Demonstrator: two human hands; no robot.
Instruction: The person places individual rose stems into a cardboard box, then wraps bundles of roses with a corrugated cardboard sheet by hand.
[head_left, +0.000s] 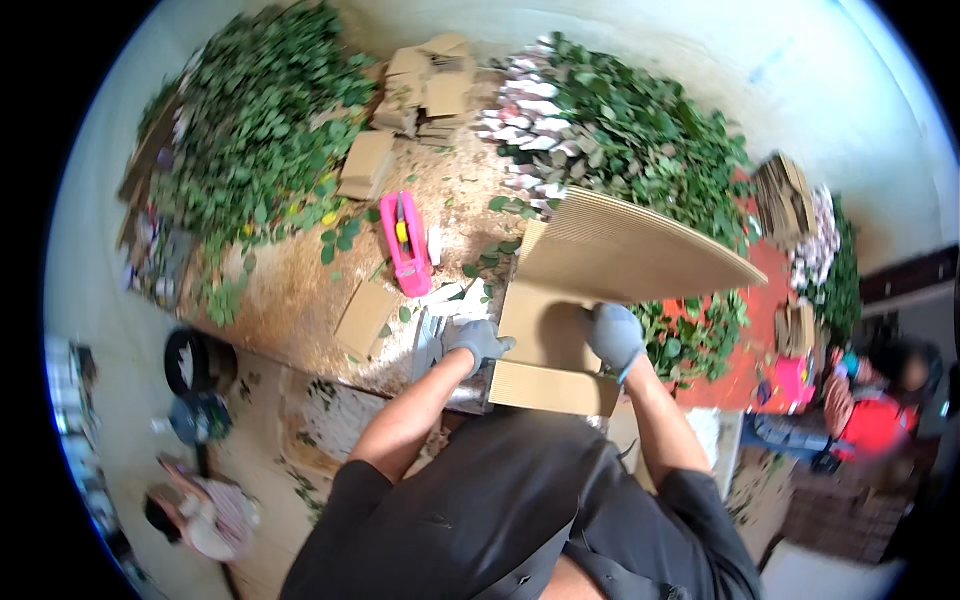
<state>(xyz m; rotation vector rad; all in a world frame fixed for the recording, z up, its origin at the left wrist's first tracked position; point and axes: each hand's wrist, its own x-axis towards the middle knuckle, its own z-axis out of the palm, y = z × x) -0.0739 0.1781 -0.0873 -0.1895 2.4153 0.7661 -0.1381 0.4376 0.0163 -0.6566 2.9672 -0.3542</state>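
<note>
A sheet of corrugated cardboard (544, 322) lies bent in front of me. Its large far flap (622, 251) stands raised and curved, and a short ribbed flap (555, 386) is at the near end. My right hand (616, 337), in a grey glove, is at the right edge of the flat middle part, its fingertips partly in shadow. At the left edge is my left hand (482, 342), also gloved, with the thumb pointing towards the cardboard; its fingers are partly hidden. Just left of that hand lie a grey metal piece (429, 341) and white paper scraps (454, 298).
A pink tape dispenser (406, 247) stands on the worn table (277, 292). Leafy stems (262, 127) are heaped at left; wrapped bunches (645, 127) lie at right. Cardboard pieces (431, 82) are stacked at the back. One person (874, 427) is at far right, another (214, 521) at lower left.
</note>
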